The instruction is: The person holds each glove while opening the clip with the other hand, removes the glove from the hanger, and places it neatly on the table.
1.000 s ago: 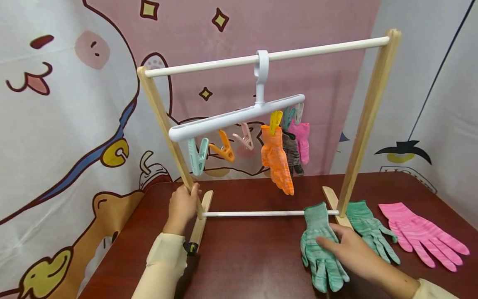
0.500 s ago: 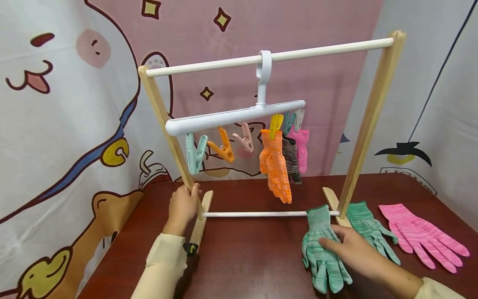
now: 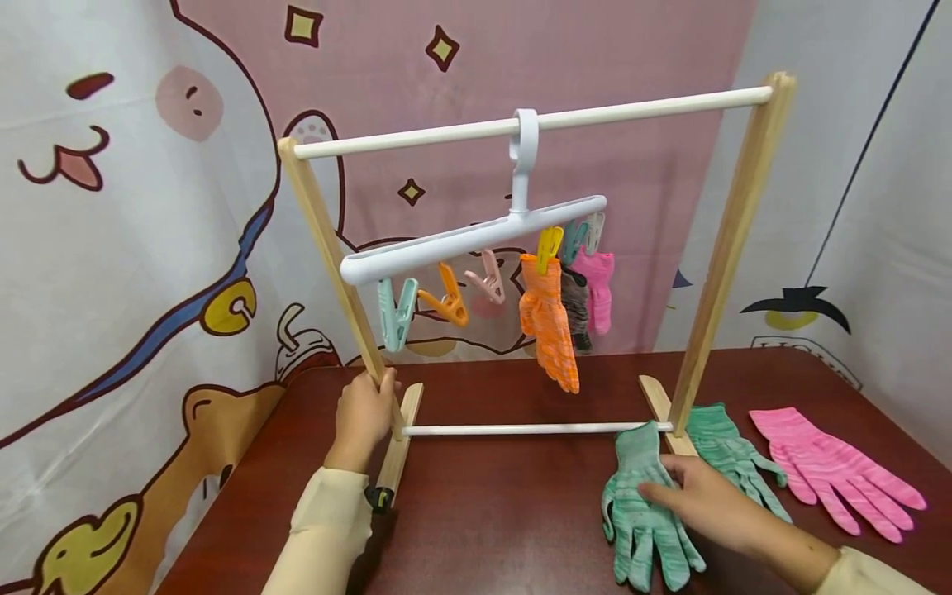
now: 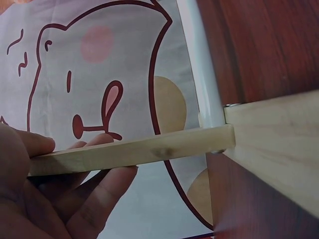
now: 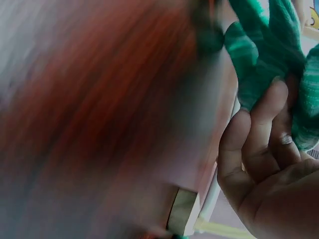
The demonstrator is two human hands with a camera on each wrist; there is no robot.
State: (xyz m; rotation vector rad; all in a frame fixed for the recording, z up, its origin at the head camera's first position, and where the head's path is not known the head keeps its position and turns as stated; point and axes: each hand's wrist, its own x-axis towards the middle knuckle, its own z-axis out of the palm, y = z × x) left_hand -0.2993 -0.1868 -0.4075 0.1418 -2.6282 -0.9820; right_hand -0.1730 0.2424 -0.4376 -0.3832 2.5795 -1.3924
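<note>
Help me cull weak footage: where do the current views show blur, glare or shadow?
Head view: largely sharp, soft sheen on the table; left wrist view: rack fairly clear, left fingers partly shadowed; right wrist view: dim, table heavily smeared, right fingers and glove clearer.

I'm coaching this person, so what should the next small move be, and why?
Probably lift the held green glove toward the pink clip: the right hand has that glove well below the hanger, the pink clip holds nothing, and the left hand grips the wooden post.
</note>
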